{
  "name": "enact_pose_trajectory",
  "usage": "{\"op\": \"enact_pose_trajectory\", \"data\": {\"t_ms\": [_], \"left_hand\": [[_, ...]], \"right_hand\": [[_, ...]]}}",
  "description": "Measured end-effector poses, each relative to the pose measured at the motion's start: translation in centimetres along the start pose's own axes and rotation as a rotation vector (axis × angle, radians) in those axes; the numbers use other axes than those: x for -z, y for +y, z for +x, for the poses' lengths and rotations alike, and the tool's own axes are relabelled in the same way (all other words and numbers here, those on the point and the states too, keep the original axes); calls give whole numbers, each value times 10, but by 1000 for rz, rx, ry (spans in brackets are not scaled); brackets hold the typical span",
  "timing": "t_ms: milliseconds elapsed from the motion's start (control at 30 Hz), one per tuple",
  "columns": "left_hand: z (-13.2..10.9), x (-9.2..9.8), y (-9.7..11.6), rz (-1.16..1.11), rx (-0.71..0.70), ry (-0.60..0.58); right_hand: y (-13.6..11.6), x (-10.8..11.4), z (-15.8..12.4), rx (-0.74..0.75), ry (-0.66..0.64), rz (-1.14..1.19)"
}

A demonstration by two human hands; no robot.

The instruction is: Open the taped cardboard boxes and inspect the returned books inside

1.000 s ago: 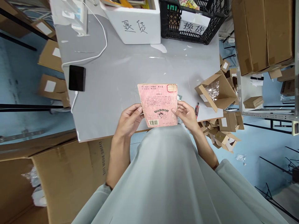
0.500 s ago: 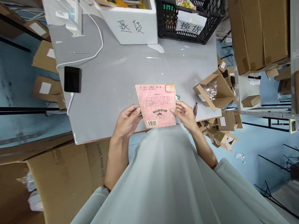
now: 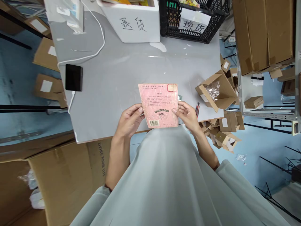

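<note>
Over the grey surface's (image 3: 122, 72) near edge, left hand (image 3: 130, 121) and right hand (image 3: 187, 116) pinch a worn pink book (image 3: 161, 97) by opposite sides; white tub (image 3: 141, 33) and black crate (image 3: 170, 28) at far side, black phone (image 3: 74, 77) left, open carton (image 3: 227, 99) right, loose boxes (image 3: 225, 138) and blue floor (image 3: 251, 139) beyond.

The person's left hand (image 3: 131, 119) pinched the left edge of a pink booklet (image 3: 158, 102); the right hand (image 3: 186, 115) held its right edge, thumb on the printed face. Barcode at lower left. On the desk (image 3: 117, 78): black device (image 3: 74, 77) at left, white bin (image 3: 140, 28) beside black crate (image 3: 168, 30) at far side, open cardboard box (image 3: 227, 94) at right.
</note>
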State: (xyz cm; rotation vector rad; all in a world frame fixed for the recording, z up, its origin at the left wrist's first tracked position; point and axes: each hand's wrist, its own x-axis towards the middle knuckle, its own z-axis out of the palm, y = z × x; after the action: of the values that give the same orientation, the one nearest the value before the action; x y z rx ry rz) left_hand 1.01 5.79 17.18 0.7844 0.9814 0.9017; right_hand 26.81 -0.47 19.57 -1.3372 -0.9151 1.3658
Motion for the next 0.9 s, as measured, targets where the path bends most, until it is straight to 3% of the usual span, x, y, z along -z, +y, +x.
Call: {"op": "enact_pose_trajectory", "data": {"t_ms": [900], "left_hand": [[0,0,4,15,8,-1]], "right_hand": [[-3,-1,4,-27,19,30]]}}
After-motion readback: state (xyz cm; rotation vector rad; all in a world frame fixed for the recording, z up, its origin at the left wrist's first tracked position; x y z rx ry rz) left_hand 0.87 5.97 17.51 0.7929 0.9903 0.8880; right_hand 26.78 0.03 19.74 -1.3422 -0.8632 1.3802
